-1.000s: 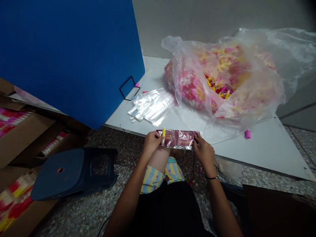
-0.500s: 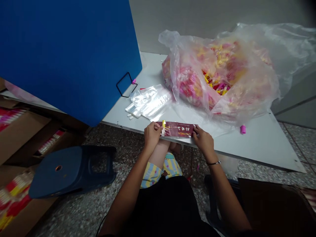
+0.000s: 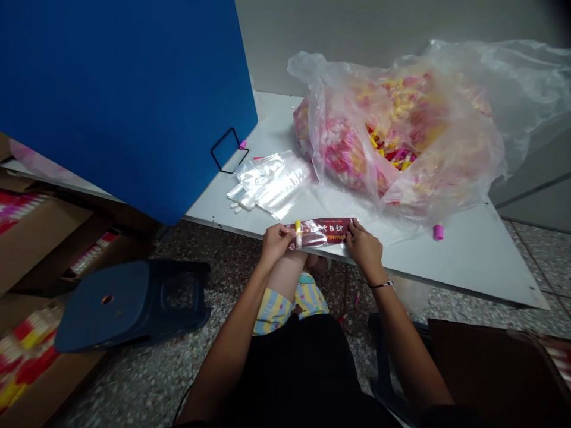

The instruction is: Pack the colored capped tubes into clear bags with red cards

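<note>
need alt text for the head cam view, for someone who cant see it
Left hand and right hand hold a maroon printed packet with a yellow piece at its left end, over the edge of a white table. Behind them lie clear bags and a big plastic sack of pink and yellow items.

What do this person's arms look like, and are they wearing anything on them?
The left arm and right arm are bare, with no sleeves in view. The left grip and right grip wear no gloves. A thin dark band circles the right arm.
</note>
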Motion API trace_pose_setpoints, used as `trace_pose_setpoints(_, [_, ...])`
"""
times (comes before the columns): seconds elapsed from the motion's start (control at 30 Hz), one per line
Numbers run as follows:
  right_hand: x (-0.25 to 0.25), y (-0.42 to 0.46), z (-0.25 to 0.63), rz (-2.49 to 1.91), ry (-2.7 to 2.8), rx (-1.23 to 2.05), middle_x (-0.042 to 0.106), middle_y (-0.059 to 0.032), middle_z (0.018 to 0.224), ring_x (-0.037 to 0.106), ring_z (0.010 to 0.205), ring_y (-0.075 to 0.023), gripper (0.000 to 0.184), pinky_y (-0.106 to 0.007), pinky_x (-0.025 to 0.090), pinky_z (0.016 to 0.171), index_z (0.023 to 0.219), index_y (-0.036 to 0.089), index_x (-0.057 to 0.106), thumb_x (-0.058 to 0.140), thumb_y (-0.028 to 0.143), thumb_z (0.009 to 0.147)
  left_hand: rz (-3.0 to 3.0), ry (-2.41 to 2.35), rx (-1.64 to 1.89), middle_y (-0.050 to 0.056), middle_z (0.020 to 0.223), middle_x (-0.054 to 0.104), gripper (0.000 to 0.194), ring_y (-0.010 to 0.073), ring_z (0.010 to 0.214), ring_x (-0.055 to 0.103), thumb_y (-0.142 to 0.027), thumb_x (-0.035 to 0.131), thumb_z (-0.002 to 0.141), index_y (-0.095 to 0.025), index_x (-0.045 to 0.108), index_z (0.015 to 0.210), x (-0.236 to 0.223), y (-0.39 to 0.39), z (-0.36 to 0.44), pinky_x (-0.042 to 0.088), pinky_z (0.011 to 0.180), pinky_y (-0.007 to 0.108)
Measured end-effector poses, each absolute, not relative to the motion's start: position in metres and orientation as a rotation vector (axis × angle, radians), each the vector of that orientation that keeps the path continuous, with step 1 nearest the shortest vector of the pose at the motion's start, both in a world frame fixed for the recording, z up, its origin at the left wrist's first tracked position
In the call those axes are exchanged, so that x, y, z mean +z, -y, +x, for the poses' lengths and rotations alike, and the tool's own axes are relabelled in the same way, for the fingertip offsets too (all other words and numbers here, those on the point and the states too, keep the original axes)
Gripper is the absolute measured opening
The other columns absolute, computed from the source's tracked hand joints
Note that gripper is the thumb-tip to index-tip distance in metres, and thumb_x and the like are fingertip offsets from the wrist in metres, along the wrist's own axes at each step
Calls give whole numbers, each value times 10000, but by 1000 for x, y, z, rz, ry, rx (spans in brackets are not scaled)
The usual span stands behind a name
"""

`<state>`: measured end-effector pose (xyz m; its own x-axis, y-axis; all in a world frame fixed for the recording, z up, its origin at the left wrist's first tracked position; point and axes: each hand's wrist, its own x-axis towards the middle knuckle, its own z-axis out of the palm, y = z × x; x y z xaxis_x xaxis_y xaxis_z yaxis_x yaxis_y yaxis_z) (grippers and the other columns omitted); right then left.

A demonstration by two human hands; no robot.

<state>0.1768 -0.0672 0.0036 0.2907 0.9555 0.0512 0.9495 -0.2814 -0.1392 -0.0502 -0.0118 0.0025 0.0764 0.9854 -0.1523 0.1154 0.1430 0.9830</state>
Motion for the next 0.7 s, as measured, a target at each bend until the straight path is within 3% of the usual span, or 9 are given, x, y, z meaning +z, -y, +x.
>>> trace_pose_setpoints(0.07, [2,66,178,-2394,1781,72,448,-34,1404,657,837,-243,423,-377,514,655,1282,261,501,382,330,881,1226,-1207,906,16,620,618,220,153,608,590,-329,661,644,-161,520,644,7,13,-54,445,568,244])
trace_pose_setpoints(0.23, [-1,65,186,-2271,1722,89,495,-58,1364,649,852,-243,373,-367,494,670,1186,254,584,428,314,852,1136,-1038,826,97,964,669,262,231,948,617,-328,703,647,-155,563,786,11,21,-66,482,819,349])
trace_pose_setpoints(0.4, [4,85,190,-1894,1363,153,696,-97,983,634,898,-226,285,-340,467,798,911,158,688,473,317,812,758,-981,1157,122,1230,569,303,225,1224,481,-190,659,655,-160,535,930,6,45,-56,356,1046,351])
trace_pose_setpoints(0.5, [5,104,171,-1766,1189,437,711,-75,805,643,817,-218,268,-332,467,782,806,155,695,506,343,787,533,-901,1315,123,1362,456,397,195,1286,418,-118,597,656,-174,495,1035,9,70,-29,302,1092,308])
trace_pose_setpoints(0.6, [-3,123,143,-1688,1151,707,711,-65,763,638,762,-212,262,-330,468,753,799,151,697,530,349,761,495,-766,1167,125,1454,333,571,200,1296,405,-112,576,663,-202,411,1202,17,99,1,311,1091,323])
trace_pose_setpoints(0.7, [-17,140,125,-1687,1049,736,700,-62,760,623,718,-194,245,-318,470,717,796,141,678,533,334,749,730,-811,860,141,1394,421,518,216,1253,458,-165,563,714,-188,448,1219,23,117,8,363,1052,338])
